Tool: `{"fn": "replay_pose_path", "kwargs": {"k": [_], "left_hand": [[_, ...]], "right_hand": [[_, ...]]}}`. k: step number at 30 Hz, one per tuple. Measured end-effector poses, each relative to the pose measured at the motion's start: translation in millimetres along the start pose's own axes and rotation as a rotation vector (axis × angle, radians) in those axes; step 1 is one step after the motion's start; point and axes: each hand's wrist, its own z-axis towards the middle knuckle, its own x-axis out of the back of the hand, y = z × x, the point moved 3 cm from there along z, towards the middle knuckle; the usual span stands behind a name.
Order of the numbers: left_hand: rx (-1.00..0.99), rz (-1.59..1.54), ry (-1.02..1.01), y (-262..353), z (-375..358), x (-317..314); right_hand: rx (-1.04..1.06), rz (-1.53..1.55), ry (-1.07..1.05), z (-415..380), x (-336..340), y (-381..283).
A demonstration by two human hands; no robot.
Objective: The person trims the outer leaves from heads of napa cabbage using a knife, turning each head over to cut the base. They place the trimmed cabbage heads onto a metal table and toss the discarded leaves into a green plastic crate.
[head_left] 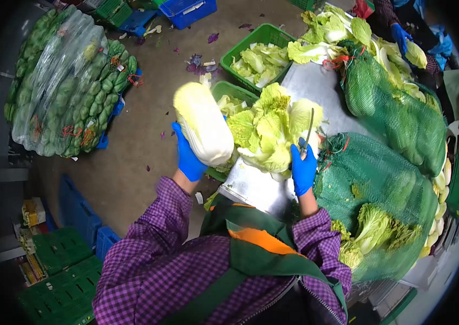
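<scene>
My left hand (189, 158), in a blue glove, grips a trimmed napa cabbage (202, 123) from below and the side, its pale base toward me. In my right hand (304, 172), also gloved in blue, is a knife (310, 128) with its thin blade pointing up and away. Loose cabbage leaves (270, 130) are piled between my hands on the metal table (256, 187). Just right of my right hand, a green mesh bag (370, 173) holds cabbages. A green crate (235, 85) with leaves in it stands partly hidden behind the pile.
Another green crate (273, 33) of leaves stands beyond. A second mesh bag (386, 103) lies far right, near a co-worker's blue-gloved hand (401, 38). Bagged vegetables (72, 81) are stacked on a blue pallet at left. Green crates (61, 249) and scattered purple leaves lie on the floor.
</scene>
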Motion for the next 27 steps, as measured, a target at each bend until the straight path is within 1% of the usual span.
{"fn": "replay_pose_path", "kwargs": {"k": [1, 3, 4, 5, 7, 8, 9, 10, 11, 12, 13, 15, 16, 17, 19, 20, 21, 22, 23, 24, 25, 26, 27], "left_hand": [[-0.006, -0.001, -0.004, -5, 4, 6], [0.356, -0.437, -0.314, -24, 4, 17], [0.353, -0.435, -0.321, -22, 8, 16], [0.359, -0.415, -0.330, -22, 7, 15], [0.376, -0.384, -0.345, -27, 2, 12], [0.396, -0.372, -0.364, -29, 2, 8], [0.402, -0.373, -0.370, -31, 2, 5], [0.398, -0.312, -0.278, -33, 2, 5], [0.391, -0.250, -0.186, -34, 3, 5], [0.309, -0.042, -0.173, -34, 2, 5], [0.316, -0.041, -0.175, -37, 0, 6], [0.286, 0.083, -0.200, -40, -3, 11], [0.318, 0.068, -0.157, -41, -6, 14], [0.319, 0.069, -0.161, -42, -8, 15], [0.322, 0.149, -0.049, -39, -16, 10], [0.326, 0.149, -0.051, -41, -16, 14], [0.323, 0.219, -0.103, -41, -16, 16], [0.320, 0.289, -0.154, -42, -17, 19], [0.322, 0.289, -0.154, -43, -18, 22], [0.265, 0.117, -0.211, -41, -18, 17], [0.206, -0.056, -0.268, -36, -18, 3], [0.199, -0.125, -0.357, -33, -16, -12], [0.192, -0.194, -0.443, -20, -20, -46]], "right_hand": [[0.007, 0.002, -0.001, 0, 1, -1], [0.133, -0.051, 0.107, -3, 14, -6], [-0.071, 0.022, 0.077, -5, 22, -3], [0.074, -0.033, 0.168, -7, 22, 20], [0.042, -0.478, -0.026, -17, 11, 26], [-0.043, -0.287, -0.212, -16, 4, 31], [-0.390, 0.183, -0.396, -19, -4, 2], [-0.375, 0.294, -0.380, -23, -15, -27], [-0.358, 0.357, -0.428, -23, -22, -53], [-0.349, 0.443, -0.460, -24, -27, -84], [-0.320, 0.458, -0.494, -26, -29, -110], [-0.277, 0.488, -0.568, -27, -34, -139], [-0.275, 0.489, -0.563, -27, -35, -137], [-0.239, 0.435, -0.545, -25, -37, -131], [-0.205, 0.380, -0.522, -26, -38, -122], [-0.194, 0.325, -0.523, -27, -37, -118], [-0.183, 0.269, -0.526, -28, -37, -114], [-0.185, 0.269, -0.525, -30, -37, -108], [-0.237, 0.312, -0.473, -32, -35, -101], [-0.286, 0.354, -0.418, -33, -34, -93], [-0.283, 0.354, -0.415, -33, -32, -84], [-0.360, 0.410, -0.349, -32, -28, -71], [-0.440, 0.466, -0.282, -31, -23, -57]]}}
